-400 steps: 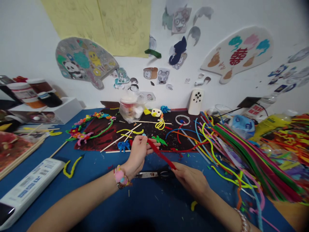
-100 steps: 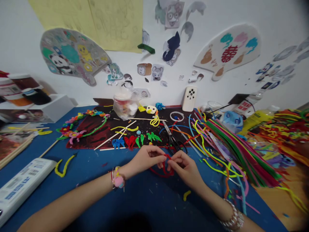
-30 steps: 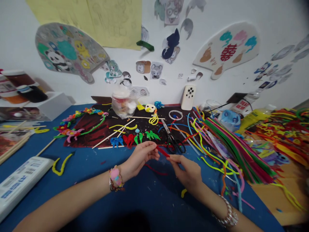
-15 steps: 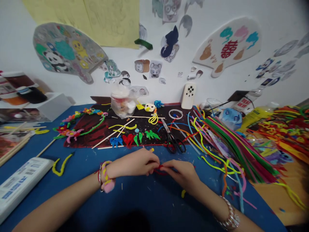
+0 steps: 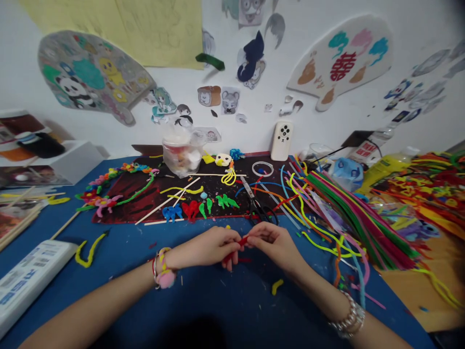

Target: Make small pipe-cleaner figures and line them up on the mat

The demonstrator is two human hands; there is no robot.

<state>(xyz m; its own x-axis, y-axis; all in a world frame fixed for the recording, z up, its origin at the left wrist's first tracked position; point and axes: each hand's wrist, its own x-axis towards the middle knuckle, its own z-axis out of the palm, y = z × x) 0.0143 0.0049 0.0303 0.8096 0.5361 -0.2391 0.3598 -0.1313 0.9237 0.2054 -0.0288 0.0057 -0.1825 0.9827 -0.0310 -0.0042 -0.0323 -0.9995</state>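
Note:
My left hand (image 5: 212,248) and my right hand (image 5: 271,244) meet at the front of the blue table, and their fingers pinch a short, bent red pipe cleaner (image 5: 239,243) between them. Its middle is partly hidden by my fingers. A small end of it hangs below my left hand. Black-handled scissors (image 5: 257,207) lie open just beyond my right hand, on the edge of a dark red mat (image 5: 119,206). Blue, red and green pipe-cleaner shapes (image 5: 191,209) sit on the mat just past my left hand.
A thick bundle of multicoloured pipe cleaners (image 5: 358,220) spreads to the right. A flower garland (image 5: 111,188), wooden sticks and a plastic tub (image 5: 179,154) stand on the mat. A white box (image 5: 32,271) lies front left. Yellow pipe-cleaner pieces (image 5: 277,286) lie near my right hand.
My hands have lifted slightly and turned inward, with the red pipe cleaner now more bent between them. The whole view has shifted a little to the left.

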